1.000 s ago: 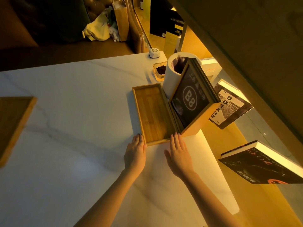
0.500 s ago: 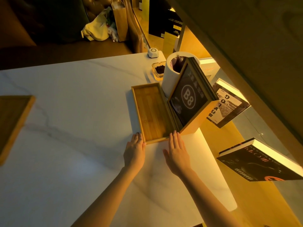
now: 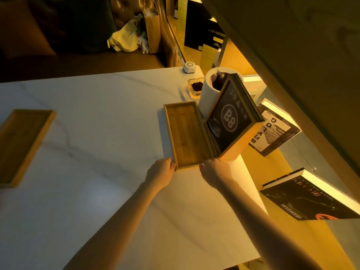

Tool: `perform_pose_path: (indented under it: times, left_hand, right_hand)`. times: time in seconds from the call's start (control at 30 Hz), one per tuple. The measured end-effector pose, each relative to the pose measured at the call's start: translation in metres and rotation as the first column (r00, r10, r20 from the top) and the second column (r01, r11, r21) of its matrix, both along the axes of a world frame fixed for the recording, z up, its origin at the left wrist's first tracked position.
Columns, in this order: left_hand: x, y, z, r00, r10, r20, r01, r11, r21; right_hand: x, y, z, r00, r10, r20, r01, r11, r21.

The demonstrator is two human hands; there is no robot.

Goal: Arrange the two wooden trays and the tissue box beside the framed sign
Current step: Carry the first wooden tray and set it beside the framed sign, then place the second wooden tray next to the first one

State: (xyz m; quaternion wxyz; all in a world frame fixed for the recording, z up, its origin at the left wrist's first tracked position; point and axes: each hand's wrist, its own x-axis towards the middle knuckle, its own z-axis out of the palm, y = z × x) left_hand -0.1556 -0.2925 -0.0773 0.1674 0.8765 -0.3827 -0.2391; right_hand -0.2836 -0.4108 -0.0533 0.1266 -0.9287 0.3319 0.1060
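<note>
One long wooden tray (image 3: 187, 133) lies on the white marble table (image 3: 101, 117), its right side against the base of the framed "B8" sign (image 3: 229, 117), which leans back at the table's right edge. My left hand (image 3: 161, 171) curls its fingers at the tray's near left corner. My right hand (image 3: 216, 170) curls at the near right corner, below the sign's base. A second wooden tray (image 3: 21, 143) lies far left, partly cut off by the frame edge. A white cylinder (image 3: 209, 94) with a dark opening stands behind the sign; I cannot tell if it is the tissue box.
A glass ashtray (image 3: 195, 87) with dark contents and a small white puck (image 3: 189, 67) sit at the far right corner. Two books (image 3: 276, 131) (image 3: 311, 197) lie on a lit shelf right of the table. Dark seating with a pale bag (image 3: 124, 39) stands beyond.
Both hands lay flat with fingers stretched toward the tray's near end; now their fingers are curled at its near corners. The tray stays beside the sign.
</note>
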Motion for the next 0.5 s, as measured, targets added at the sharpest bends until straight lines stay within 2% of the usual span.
perform_pose_path:
  times: [0.1, 0.23, 0.37, 0.5]
  left_hand:
    - [0.011, 0.006, 0.024, 0.996, 0.036, 0.079, -0.032, 0.998, -0.052]
    - [0.031, 0.027, 0.060, 0.983, 0.069, 0.168, -0.050, 0.992, -0.115]
    - [0.060, 0.064, 0.091, 0.952, 0.129, 0.279, -0.062, 0.970, -0.236]
    - [0.092, 0.115, 0.116, 0.873, 0.272, 0.404, -0.140, 0.934, -0.328]
  right_hand:
    - [0.015, -0.003, 0.018, 0.996, 0.090, -0.011, -0.090, 0.996, -0.016]
    - [0.042, 0.006, 0.046, 0.989, 0.066, 0.133, -0.069, 0.997, 0.019]
    - [0.079, 0.033, 0.077, 0.961, 0.136, 0.239, -0.129, 0.991, -0.044]
    - [0.123, 0.073, 0.097, 0.891, 0.244, 0.383, -0.195, 0.967, -0.163]
